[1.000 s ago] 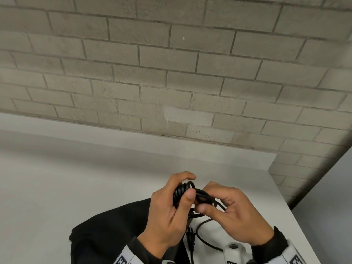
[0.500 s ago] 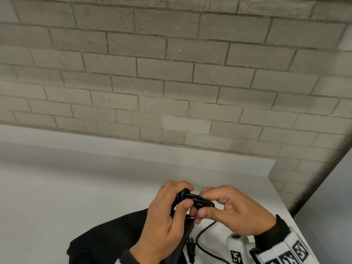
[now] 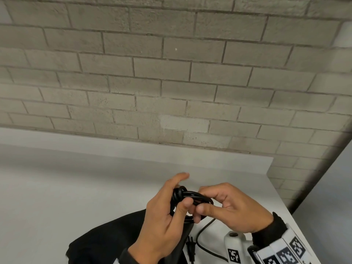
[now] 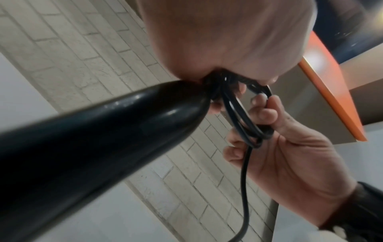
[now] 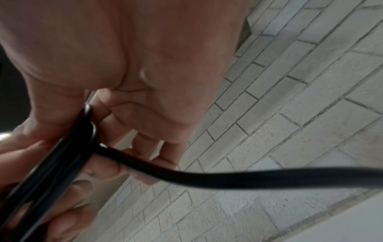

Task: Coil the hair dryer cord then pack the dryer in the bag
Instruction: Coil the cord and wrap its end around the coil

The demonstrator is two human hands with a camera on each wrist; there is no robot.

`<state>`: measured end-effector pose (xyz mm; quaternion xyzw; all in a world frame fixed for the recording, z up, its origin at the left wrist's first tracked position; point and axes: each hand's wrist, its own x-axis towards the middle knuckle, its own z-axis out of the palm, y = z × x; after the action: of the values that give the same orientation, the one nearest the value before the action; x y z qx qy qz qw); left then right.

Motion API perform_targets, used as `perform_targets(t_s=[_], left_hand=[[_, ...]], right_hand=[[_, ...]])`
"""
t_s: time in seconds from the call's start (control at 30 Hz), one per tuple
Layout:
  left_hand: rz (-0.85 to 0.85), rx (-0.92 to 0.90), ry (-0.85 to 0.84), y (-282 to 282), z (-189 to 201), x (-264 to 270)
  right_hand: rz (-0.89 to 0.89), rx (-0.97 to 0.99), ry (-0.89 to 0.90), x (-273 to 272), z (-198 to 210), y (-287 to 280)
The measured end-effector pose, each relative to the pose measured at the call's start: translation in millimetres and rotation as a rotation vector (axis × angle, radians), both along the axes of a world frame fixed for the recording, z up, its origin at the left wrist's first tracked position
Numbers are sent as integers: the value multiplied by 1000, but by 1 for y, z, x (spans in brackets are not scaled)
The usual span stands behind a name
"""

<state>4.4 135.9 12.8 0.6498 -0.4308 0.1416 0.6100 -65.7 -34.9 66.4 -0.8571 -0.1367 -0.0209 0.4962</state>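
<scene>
The black cord coil (image 3: 192,197) hangs above the table, held between both hands. My left hand (image 3: 183,189) grips its left end with thumb and curled fingers, the forefinger sticking up. My right hand (image 3: 206,200) pinches the loops at the right end. A loose length of cord (image 3: 203,231) drops from the coil to the plug (image 3: 190,246) on the table. In the left wrist view the glossy black dryer (image 4: 103,139) juts out from under my left palm, next to the loops (image 4: 242,117). The black bag (image 3: 106,239) lies flat below my left hand.
The white table (image 3: 76,187) meets a grey brick wall (image 3: 171,82) at the back and ends at an edge (image 3: 285,204) on the right. A white mount with square markers (image 3: 234,244) sits at my right wrist.
Both hands have stayed on the coil. The loops have turned from upright to lying sideways between the hands, and my left forefinger has lifted off them.
</scene>
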Motion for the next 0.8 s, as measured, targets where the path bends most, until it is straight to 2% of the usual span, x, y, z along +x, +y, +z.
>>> perform_targets(t_s=[0.27, 0.5, 0.6, 0.7, 0.8], left_hand=[[25, 31, -41, 0, 7, -1], [18, -18, 35, -1, 6, -3], [-55, -103, 145, -5, 9, -8], [-52, -146, 234, -6, 7, -9], [-10, -138, 268, -6, 5, -7]], right_hand=[[-27, 10, -9, -1, -2, 1], [-64, -2, -55, 1, -8, 2], [-130, 27, -137, 1, -15, 5], [-226, 85, -192, 1, -28, 10], [-450, 125, -341, 1, -41, 18]])
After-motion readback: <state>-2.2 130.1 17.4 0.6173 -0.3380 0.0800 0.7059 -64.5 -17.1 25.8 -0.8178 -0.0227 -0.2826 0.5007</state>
